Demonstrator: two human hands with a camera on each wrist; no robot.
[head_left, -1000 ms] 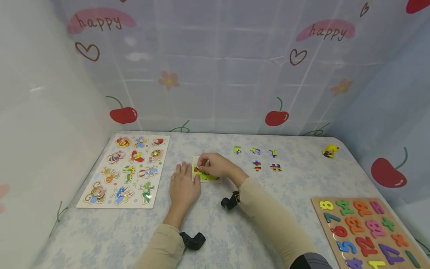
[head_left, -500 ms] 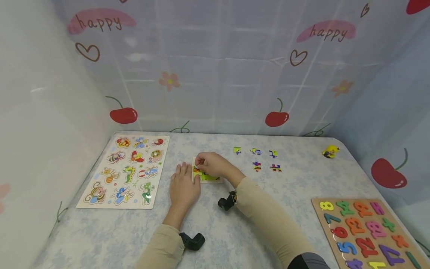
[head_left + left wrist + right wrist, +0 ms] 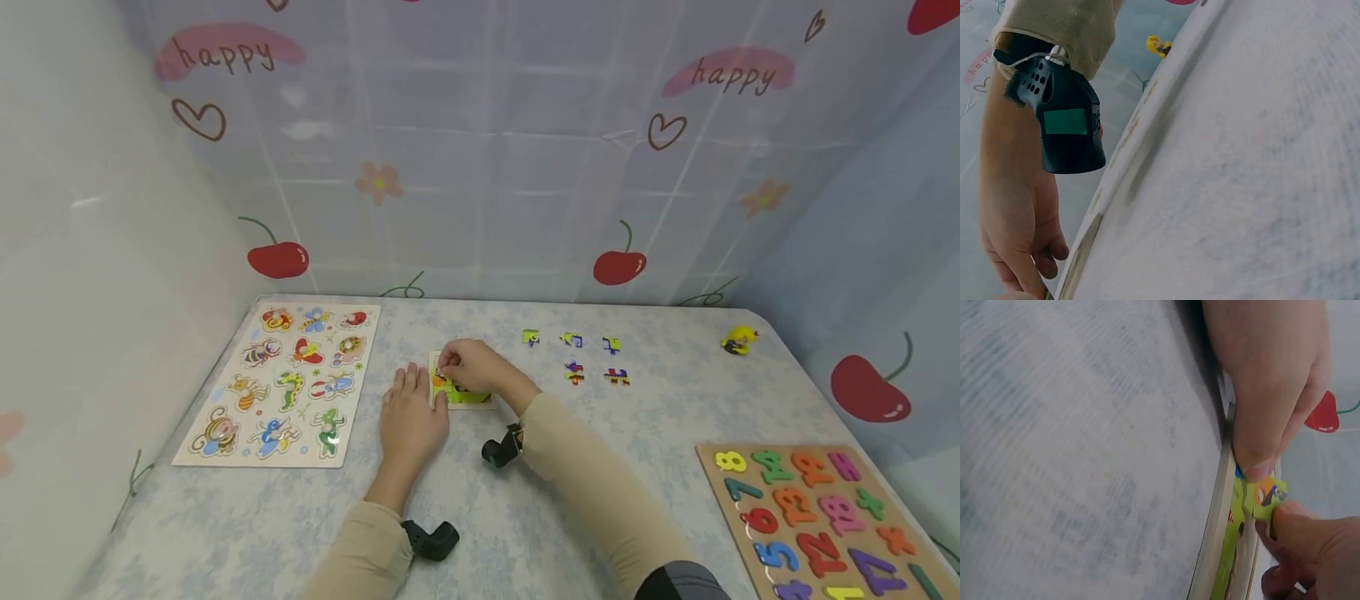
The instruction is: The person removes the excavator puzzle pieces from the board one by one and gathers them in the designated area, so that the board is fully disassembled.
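Note:
A small jigsaw tray (image 3: 472, 406) with a pale rim and a partly filled green picture lies on the table. My left hand (image 3: 414, 421) lies flat at its left side, fingers stretched forward. In the right wrist view the left thumb (image 3: 1260, 444) presses at the tray's edge. My right hand (image 3: 472, 367) reaches over the tray from the right. Its thumb and fingers pinch a green and orange puzzle piece (image 3: 1268, 495), tilted up at the tray near the left thumb. In the left wrist view the right hand (image 3: 1016, 219) hides most of the tray.
Several loose puzzle pieces (image 3: 573, 340) lie right of the tray. An insect picture board (image 3: 345, 454) lies to the left, and a number board (image 3: 708, 467) at the front right. A small yellow toy (image 3: 739, 339) stands at the back right.
My right wrist has shifted slightly left, and its fingers still work at the tray's upper left. The left hand stays put. The loose pieces have not moved.

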